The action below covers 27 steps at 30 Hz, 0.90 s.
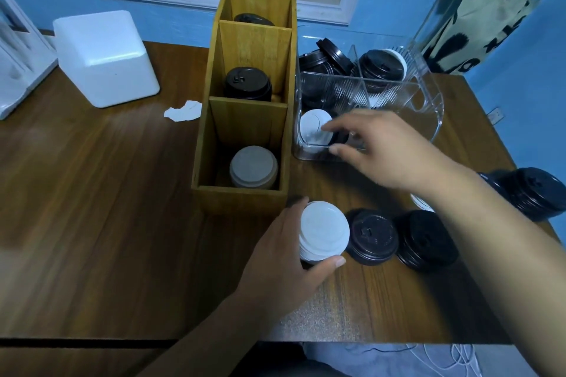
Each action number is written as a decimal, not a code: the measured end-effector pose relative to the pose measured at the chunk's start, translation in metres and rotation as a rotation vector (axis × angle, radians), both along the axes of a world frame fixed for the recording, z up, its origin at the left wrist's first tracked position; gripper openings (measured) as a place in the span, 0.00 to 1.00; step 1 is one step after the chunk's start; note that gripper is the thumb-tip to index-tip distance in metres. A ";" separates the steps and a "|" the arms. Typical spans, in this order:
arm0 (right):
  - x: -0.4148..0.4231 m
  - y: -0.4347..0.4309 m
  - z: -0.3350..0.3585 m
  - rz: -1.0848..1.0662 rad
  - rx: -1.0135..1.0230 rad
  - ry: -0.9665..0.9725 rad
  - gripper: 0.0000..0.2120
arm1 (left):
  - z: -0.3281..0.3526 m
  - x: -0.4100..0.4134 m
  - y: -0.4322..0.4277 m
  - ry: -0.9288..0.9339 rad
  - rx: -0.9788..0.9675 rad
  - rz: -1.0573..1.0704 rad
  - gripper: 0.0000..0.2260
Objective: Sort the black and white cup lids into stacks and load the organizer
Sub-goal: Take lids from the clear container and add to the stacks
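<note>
Head view, left hand [284, 251] gripping white lid stack [324, 231], right hand [382, 150] at 1 o'clock, hovering open-fingered over clear bin [428, 107]

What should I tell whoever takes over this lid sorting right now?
Left hand grips the white lid stack on the table, by the wooden organizer.
Right hand reaches into the clear bin at a white lid, fingers open.
Done: organizer holds black lids in the far and middle compartments, and a pale stack in the near one.
Left: loose black lids on the table, more in the bin.
</note>
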State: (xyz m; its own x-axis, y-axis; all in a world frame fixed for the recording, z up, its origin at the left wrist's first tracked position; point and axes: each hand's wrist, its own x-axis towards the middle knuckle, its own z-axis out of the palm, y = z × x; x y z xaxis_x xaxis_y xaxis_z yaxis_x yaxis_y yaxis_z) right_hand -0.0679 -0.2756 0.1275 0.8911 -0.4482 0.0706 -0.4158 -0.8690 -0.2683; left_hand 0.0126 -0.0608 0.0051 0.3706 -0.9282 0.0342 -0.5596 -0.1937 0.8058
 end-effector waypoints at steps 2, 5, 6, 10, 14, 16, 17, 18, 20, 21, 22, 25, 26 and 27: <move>0.017 -0.019 -0.001 -0.004 -0.086 0.097 0.20 | 0.000 0.000 0.000 -0.001 0.003 0.004 0.43; 0.044 -0.036 -0.004 0.013 -0.094 0.211 0.23 | 0.001 0.001 0.000 0.011 0.012 -0.008 0.43; 0.052 -0.040 -0.005 0.016 -0.083 0.244 0.24 | 0.001 0.001 0.000 0.014 0.014 -0.012 0.43; 0.076 -0.052 -0.009 0.020 -0.054 0.409 0.32 | 0.001 0.001 -0.001 0.012 0.026 -0.013 0.44; 0.087 -0.054 -0.013 0.034 -0.082 0.508 0.33 | 0.001 0.002 -0.001 0.026 0.025 -0.017 0.44; 0.087 -0.052 -0.010 0.032 -0.110 0.484 0.33 | 0.001 0.002 -0.001 0.032 0.025 -0.023 0.43; 0.085 -0.052 -0.008 0.030 -0.130 0.441 0.34 | 0.002 0.002 0.000 0.035 0.028 -0.024 0.43; 0.079 -0.053 -0.006 0.026 -0.152 0.383 0.36 | 0.002 0.002 0.000 0.036 0.028 -0.024 0.43; 0.061 -0.049 0.001 -0.012 -0.157 0.243 0.40 | 0.002 0.003 -0.001 0.035 0.029 -0.022 0.43; 0.049 -0.043 0.004 -0.039 -0.138 0.157 0.41 | 0.002 0.003 -0.001 0.035 0.031 -0.021 0.43; 0.036 -0.035 0.007 -0.066 -0.112 0.067 0.40 | 0.002 0.002 -0.001 0.034 0.032 -0.020 0.43; -0.002 0.008 0.003 -0.136 -0.004 -0.181 0.36 | 0.000 0.002 0.000 0.020 0.032 -0.016 0.43; -0.011 0.022 -0.002 -0.156 0.041 -0.245 0.35 | 0.001 0.002 0.000 0.016 0.029 -0.013 0.43; -0.019 0.034 -0.009 -0.180 0.086 -0.289 0.33 | 0.001 0.002 -0.001 0.016 0.027 -0.010 0.43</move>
State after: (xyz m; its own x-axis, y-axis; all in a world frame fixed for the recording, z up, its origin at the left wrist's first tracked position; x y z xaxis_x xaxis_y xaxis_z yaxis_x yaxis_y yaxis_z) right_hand -0.0873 -0.2418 0.1186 0.7458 -0.6119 0.2633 -0.4567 -0.7574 -0.4666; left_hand 0.0145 -0.0614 0.0060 0.3614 -0.9324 0.0038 -0.5491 -0.2095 0.8091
